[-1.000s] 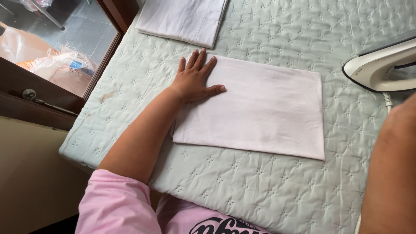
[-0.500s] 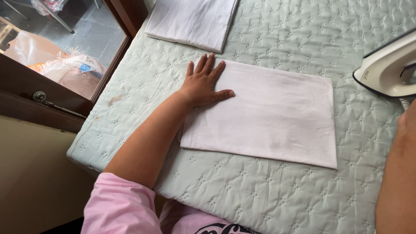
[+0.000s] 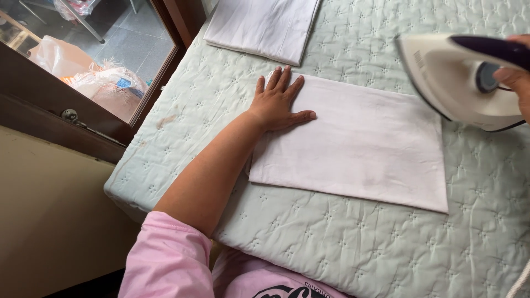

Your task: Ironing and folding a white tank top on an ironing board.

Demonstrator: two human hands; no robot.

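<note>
White folded cloth (image 3: 359, 149), flat, smooth

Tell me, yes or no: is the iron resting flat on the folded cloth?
No. The right hand holds the iron tilted above the cloth.

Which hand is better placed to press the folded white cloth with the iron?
The right hand. It already grips the iron by its handle, at the right edge of the folded white cloth. The left hand lies flat on the cloth's left end, holding it.
</note>
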